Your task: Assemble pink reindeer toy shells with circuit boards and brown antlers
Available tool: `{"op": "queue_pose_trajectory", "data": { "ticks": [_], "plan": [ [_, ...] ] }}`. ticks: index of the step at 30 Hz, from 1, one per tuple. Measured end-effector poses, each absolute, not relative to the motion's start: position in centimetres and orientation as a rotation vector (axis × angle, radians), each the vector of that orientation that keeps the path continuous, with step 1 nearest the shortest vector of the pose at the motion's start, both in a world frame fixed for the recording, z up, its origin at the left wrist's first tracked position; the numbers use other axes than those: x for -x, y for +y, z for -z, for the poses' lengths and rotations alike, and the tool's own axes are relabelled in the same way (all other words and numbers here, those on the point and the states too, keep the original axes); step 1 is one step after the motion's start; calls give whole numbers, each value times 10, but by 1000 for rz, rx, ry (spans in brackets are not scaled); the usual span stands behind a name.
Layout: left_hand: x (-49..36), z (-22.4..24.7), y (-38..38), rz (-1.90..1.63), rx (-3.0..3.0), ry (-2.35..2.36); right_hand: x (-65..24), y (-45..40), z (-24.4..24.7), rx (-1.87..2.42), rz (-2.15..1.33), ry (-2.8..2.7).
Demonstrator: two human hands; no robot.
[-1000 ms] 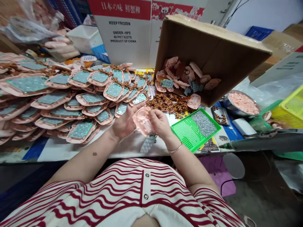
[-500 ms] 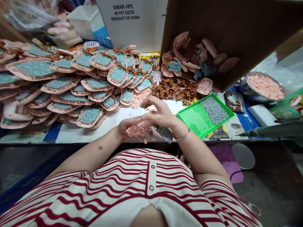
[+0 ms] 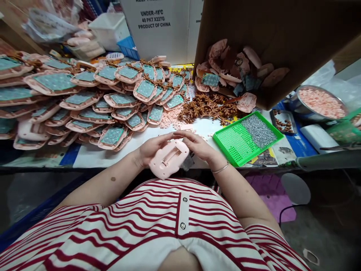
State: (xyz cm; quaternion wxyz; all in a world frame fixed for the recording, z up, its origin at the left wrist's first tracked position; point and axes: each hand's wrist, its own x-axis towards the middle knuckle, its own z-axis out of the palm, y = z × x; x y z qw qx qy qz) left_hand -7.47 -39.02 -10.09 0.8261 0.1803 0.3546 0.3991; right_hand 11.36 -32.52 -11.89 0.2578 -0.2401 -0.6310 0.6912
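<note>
Your left hand (image 3: 149, 148) gripped the shell (image 3: 168, 161); your right hand (image 3: 201, 146) curved beside it, its grip unclear

Smooth pink plastic shell (image 3: 169, 160) — near matt, glossy green plastic tray (image 3: 222, 149), matt cardboard box (image 3: 267, 30)

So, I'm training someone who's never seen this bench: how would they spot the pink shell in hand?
Start at the striped shirt along the bottom. Just above it, between the left hand and right hand, is the pink shell. Unlike most piled shells to its left, which bear blue-green panels, it shows a plain pink face with a long recess toward the camera.
</note>
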Motion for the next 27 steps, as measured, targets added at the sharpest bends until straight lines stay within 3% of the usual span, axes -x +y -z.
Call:
{"op": "queue_pose_trajectory", "data": {
  "ticks": [8, 15, 22, 27],
  "plan": [
    [66, 98, -404, -879, -204, 787, -134, -341, 137, 505, -1872, -1677],
    [67, 109, -415, -933, -317, 778, -140, -338, 113, 466, -1638, -2133],
    [72, 104, -404, -1121, -524, 901, -124, -334, 130, 888, -2140, -1192],
    [80, 86, -390, -1010, -1285, 1124, -117, -338, 130, 805, -2338, -1129]
  ]
}}
